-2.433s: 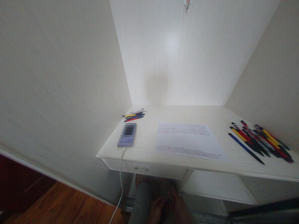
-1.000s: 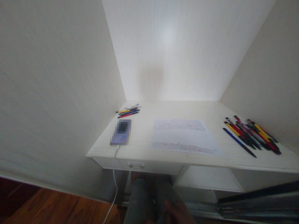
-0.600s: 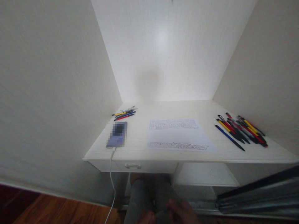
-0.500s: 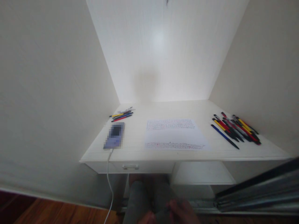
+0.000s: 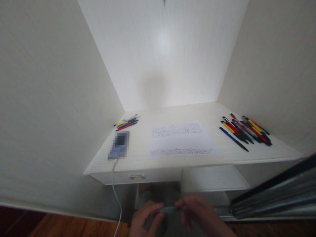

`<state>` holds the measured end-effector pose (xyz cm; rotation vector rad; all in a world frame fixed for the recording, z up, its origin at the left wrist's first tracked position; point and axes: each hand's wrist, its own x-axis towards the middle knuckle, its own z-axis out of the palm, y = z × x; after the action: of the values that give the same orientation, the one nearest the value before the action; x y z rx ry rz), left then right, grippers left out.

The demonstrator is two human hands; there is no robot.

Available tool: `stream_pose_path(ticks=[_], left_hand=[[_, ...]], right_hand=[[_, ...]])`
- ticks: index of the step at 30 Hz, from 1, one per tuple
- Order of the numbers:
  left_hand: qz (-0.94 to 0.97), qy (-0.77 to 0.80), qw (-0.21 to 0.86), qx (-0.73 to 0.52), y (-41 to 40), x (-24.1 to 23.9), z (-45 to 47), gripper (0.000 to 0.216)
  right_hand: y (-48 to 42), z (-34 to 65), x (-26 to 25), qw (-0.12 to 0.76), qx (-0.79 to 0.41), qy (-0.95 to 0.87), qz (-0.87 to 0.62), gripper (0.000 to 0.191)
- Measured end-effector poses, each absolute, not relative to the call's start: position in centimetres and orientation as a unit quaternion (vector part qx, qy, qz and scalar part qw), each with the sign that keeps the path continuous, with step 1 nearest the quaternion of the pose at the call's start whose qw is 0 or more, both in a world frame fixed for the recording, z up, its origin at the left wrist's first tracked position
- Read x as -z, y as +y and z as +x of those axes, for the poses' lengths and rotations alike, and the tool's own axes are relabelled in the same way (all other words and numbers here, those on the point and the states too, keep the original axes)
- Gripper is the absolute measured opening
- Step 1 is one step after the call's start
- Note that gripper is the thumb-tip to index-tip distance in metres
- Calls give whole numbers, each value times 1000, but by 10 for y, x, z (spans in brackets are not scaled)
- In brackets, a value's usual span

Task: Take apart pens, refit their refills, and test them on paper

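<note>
My left hand (image 5: pixel 144 219) and my right hand (image 5: pixel 201 215) are low in the head view, below the front edge of the white desk (image 5: pixel 172 161). Both hands are closed on the ends of a thin dark pen (image 5: pixel 170 208) held level between them. On the desk lies a sheet of paper (image 5: pixel 181 139) with rows of red and dark scribbles at its top and bottom. A pile of several red, yellow, blue and black pens (image 5: pixel 244 131) lies at the right. A smaller group of pens (image 5: pixel 126 122) lies at the back left.
A phone (image 5: pixel 118 148) lies near the desk's left front, with a white cable (image 5: pixel 116 194) hanging over the edge to the wooden floor. A drawer handle (image 5: pixel 137 176) sits under the desk top. White walls enclose the desk on three sides. A dark sliding rail (image 5: pixel 274 197) crosses at lower right.
My hands have risen into view and now hold a pen between them. The view has drifted to the right, so the desk sits further left in the picture.
</note>
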<state>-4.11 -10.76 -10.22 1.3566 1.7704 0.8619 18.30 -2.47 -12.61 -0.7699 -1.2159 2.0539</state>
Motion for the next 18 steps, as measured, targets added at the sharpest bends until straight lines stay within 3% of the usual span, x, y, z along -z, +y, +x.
stream_pose_path(ticks=[6, 10, 13, 18], left_hand=[[618, 636, 239, -394, -36, 10, -61, 36], [660, 564, 189, -458, 50, -49, -64, 46], [663, 543, 223, -464, 123, -71, -62, 45], [621, 511, 364, -469, 216, -55, -61, 26]], right_hand=[[55, 182, 4, 270, -655, -669, -225, 41], [128, 178, -55, 289, -558, -745, -224, 37], [191, 171, -76, 327, -465, -782, -256, 40], [276, 155, -65, 267, -333, -824, -371, 52]])
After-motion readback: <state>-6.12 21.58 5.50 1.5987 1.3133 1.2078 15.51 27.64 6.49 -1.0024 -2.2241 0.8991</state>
